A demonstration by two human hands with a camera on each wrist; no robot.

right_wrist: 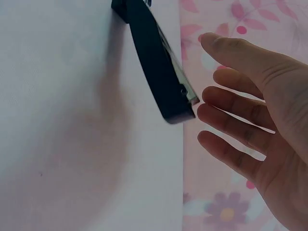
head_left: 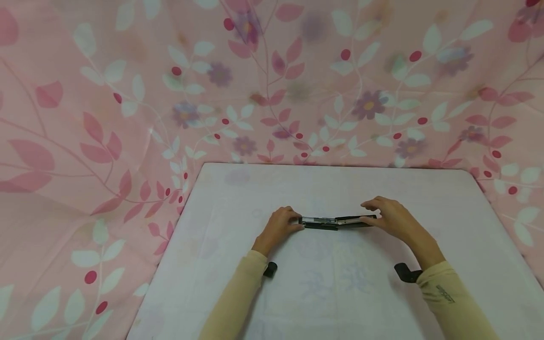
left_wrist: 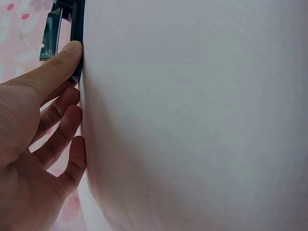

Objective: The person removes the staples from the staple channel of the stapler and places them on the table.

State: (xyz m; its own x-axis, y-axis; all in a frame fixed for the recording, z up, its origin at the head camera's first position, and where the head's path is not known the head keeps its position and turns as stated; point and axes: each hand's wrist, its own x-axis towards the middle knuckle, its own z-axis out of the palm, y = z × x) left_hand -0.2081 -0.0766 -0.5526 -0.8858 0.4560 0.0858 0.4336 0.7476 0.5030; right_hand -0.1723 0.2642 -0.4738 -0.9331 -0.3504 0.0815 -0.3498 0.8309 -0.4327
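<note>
A black stapler (head_left: 318,226), swung wide open, lies lengthwise across the white tabletop, its metal inner parts facing up. My left hand (head_left: 277,229) pinches its left end between thumb and fingers; the left wrist view shows the thumb on the edge of the dark body (left_wrist: 77,24). By the stapler's raised right arm (right_wrist: 153,67) is my right hand (head_left: 397,221), fingers spread and loosely bent. In the right wrist view a gap separates those fingertips (right_wrist: 208,113) from the arm's end, though the thumb overlaps it in the head view.
The white table (head_left: 331,302) has a straight far edge, with pink floral cloth (head_left: 272,85) hanging behind it and at both sides. Black straps or mounts (head_left: 407,273) sit at both wrists, over pale yellow sleeves (head_left: 235,297).
</note>
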